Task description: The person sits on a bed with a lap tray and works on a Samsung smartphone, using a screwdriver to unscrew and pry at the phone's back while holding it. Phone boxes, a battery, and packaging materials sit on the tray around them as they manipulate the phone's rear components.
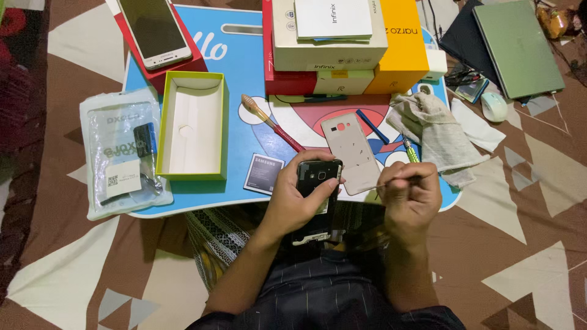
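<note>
Left hand [299, 198] grips the opened black phone [318, 183] just below the pale back cover [351, 153], right hand [411, 198] pinches a thin tool [391, 181] toward it, mid-disassembly, steady prying seems due.

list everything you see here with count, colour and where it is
lap table: 1, blue, on patterned brown cloth
opened phone: 1, black, in left hand
back cover: 1, pale beige, table centre
battery: 1, grey-black, left of the phone
open box: 1, lime green, table left
plastic pouch: 1, clear, table's left edge
white phone: 1, on red box, top left
stacked boxes: several, white, red, yellow, table top
cloth: 1, grey, table right
laptop: 1, green, top right
mouse: 1, white, below laptop
left hand: holds phone
right hand: fingers pinch thin tool
</note>
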